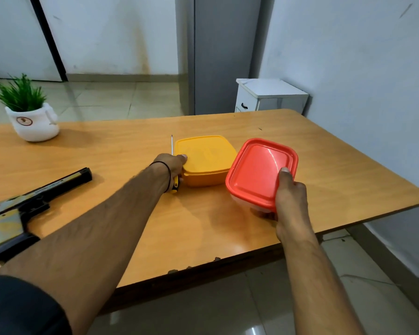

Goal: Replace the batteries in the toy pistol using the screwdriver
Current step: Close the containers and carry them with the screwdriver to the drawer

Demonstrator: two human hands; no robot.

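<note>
The black and gold toy pistol (22,209) lies on the wooden table (131,213) at the near left. A screwdriver (171,144) with a yellow and black handle lies along the left side of the yellow lidded container (208,160). My left hand (172,165) is over the screwdriver's middle, its thumb pressed on the yellow lid at the container's left edge; its fingers are hidden. My right hand (289,197) grips the near corner of the red-lidded clear container (259,170), thumb on the lid and fingers beneath, with the container tilted.
A small green plant in a white pot (33,122) stands at the table's far left. A white bedside cabinet (271,95) is behind the table by the wall. The table's near edge runs diagonally below my arms.
</note>
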